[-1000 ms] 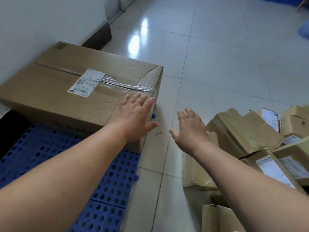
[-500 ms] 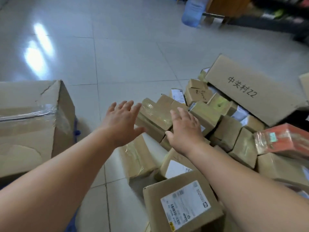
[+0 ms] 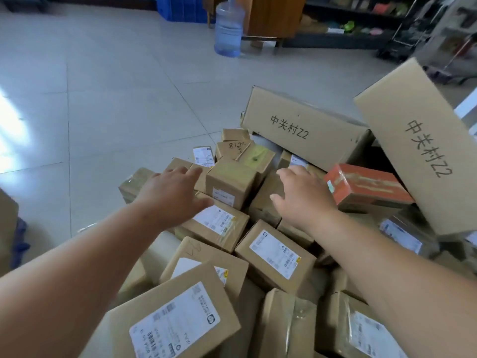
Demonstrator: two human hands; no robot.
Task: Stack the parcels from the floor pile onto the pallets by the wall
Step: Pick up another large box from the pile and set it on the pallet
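A pile of several brown cardboard parcels (image 3: 273,254) covers the floor in front of me. Both arms reach out over it. My left hand (image 3: 173,195) hovers with spread fingers to the left of a small upright brown box (image 3: 229,182). My right hand (image 3: 302,195) hovers with spread fingers to that box's right, beside an orange parcel (image 3: 364,184). Neither hand holds anything. Two long boxes with black handwriting lie at the back (image 3: 302,125) and right (image 3: 418,140) of the pile. A corner of the large box on the blue pallet (image 3: 19,236) shows at the left edge.
Pale tiled floor (image 3: 103,112) stretches to the left and beyond the pile. A blue water jug (image 3: 229,29) stands by a wooden cabinet (image 3: 273,16) at the back. Dark shelving (image 3: 361,21) and a trolley frame (image 3: 413,42) line the far right.
The view has swung right, away from the pallet and its large box, onto the floor pile. Both hands have moved forward over the parcels, either side of the small upright box.
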